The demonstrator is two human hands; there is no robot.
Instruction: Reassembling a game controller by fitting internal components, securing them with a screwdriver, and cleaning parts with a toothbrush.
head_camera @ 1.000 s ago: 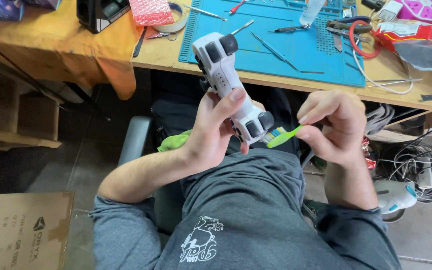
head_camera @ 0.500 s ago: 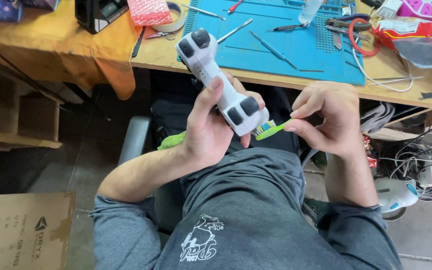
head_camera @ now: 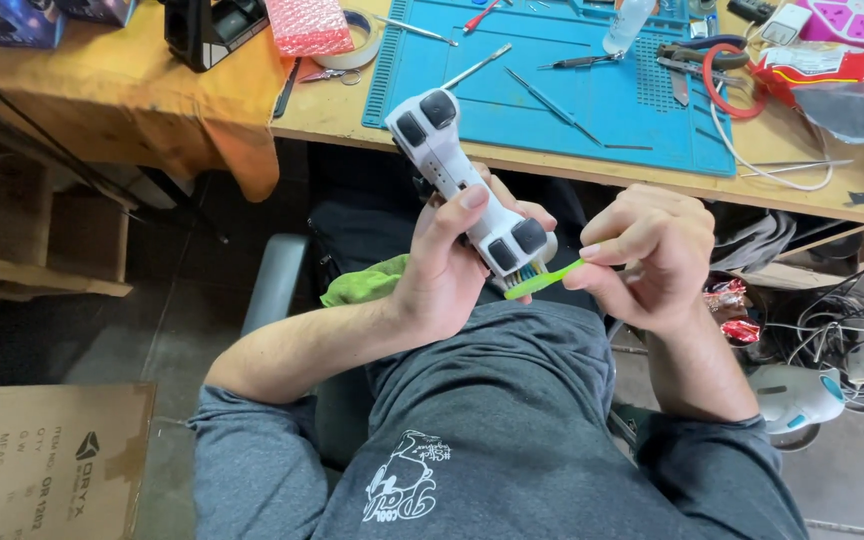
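The white device [head_camera: 467,190], a long plastic body with dark square pads at both ends, sits in mid-air over the person's lap, just below the near edge of the surface [head_camera: 332,110]. It lies tilted, its far end pointing to about eleven o'clock and its near end to about five o'clock. The left hand [head_camera: 452,265] is clamped around its lower half, thumb laid along the top face and fingers wrapped beneath.

At the near end, at roughly five o'clock from the device's middle, the bristles of a green toothbrush [head_camera: 544,279] touch the underside edge beside a dark pad. The right hand [head_camera: 647,255] is closed on the brush handle in a pinch between thumb and fingertips, standing at three o'clock from the device.

Judging by this, the step in hand is scrubbing the device's end clean. The next move likely calls for short strokes along the seam while the left hand keeps the body steady, perhaps turning it to bring another face to the bristles.

A green cloth [head_camera: 367,281] lies on the lap at nine o'clock from the left hand. On the surface, at twelve o'clock, a blue work mat [head_camera: 592,110] carries small tools.
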